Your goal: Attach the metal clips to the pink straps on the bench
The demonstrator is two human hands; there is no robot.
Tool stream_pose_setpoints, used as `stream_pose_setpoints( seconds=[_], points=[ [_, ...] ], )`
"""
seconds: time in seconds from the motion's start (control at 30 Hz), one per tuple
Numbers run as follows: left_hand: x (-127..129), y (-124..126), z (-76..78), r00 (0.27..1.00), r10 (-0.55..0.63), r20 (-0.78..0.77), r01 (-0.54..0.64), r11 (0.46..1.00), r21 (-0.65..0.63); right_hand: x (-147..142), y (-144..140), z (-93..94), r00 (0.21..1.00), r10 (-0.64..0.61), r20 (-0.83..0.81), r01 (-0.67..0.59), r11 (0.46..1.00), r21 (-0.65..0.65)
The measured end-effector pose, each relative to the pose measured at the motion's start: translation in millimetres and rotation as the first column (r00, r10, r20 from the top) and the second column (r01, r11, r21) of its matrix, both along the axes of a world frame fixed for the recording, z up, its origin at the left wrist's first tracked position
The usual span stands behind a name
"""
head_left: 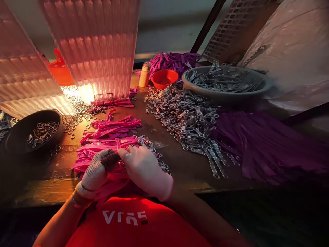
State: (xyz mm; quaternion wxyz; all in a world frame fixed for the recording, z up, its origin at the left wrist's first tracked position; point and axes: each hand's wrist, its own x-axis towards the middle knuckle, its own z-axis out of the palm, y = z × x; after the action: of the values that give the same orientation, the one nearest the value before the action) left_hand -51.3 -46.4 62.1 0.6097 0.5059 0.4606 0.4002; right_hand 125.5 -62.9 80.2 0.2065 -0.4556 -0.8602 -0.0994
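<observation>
1. Two gloved hands of mine meet at the near edge of the table, just above my red shirt: my left hand point(95, 173) in a dotted knit glove, my right hand point(146, 171) in a plain pale one.
2. My left fingers point(109, 159) are curled together around a pink strap point(118, 142), and my right fingers point(128, 151) are pressed together, pinching the same strap from the other side.
3. The strap is bright pink, flat and narrow, with pale lettering along it; its free end rises from between my hands and bends over.
4. It belongs to a loose pile of pink straps point(108, 135) that lies under and beyond my hands, spreading toward the table's middle.
5. Small metal rings point(156, 156) lie just beside my right hand, touching the pile.
6. A broad heap of metal clasps point(185, 118) covers the table's middle right, with purple straps point(264, 144) at the right edge.
7. A dark bowl of rings point(33, 132) sits at the left edge.
8. At the far edge stand a small orange bowl point(164, 78) and a grey basin of metal clips point(226, 82).
</observation>
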Motion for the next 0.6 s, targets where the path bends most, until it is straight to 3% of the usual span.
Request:
stream_pose_setpoints(
  seconds=[0.13, 0.27, 0.37, 0.43, 0.5, 0.6],
  points=[
    [-1, -8, 13.0, 0.920, 0.025, -0.392, 0.098, 0.952, 0.290, -2, 0, -10.0, 1.000, 0.007, -0.024, -0.005, 0.996, 0.087],
    [-8, -5, 10.4, 0.823, -0.023, -0.567, 0.285, 0.881, 0.377, -4, 3, -22.0, 0.997, 0.009, -0.078, -0.006, 0.999, 0.043],
    [-15, 0, 1.1, 0.798, -0.154, -0.582, 0.397, 0.861, 0.317, -4, 4, -25.2, 0.993, -0.016, -0.119, 0.004, 0.996, -0.094],
    [-18, 2, -5.4, 0.813, -0.169, -0.558, 0.382, 0.877, 0.291, -4, 4, -21.6, 0.992, -0.009, -0.126, -0.019, 0.976, -0.219],
    [-19, 1, -10.8, 0.809, -0.088, -0.582, 0.326, 0.890, 0.319, -2, 5, -14.2, 0.994, 0.005, -0.110, -0.043, 0.938, -0.345],
    [-17, -4, -16.3, 0.746, 0.045, -0.665, 0.303, 0.865, 0.399, -1, 11, -2.5, 0.998, -0.021, -0.051, -0.007, 0.869, -0.495]
  ],
)
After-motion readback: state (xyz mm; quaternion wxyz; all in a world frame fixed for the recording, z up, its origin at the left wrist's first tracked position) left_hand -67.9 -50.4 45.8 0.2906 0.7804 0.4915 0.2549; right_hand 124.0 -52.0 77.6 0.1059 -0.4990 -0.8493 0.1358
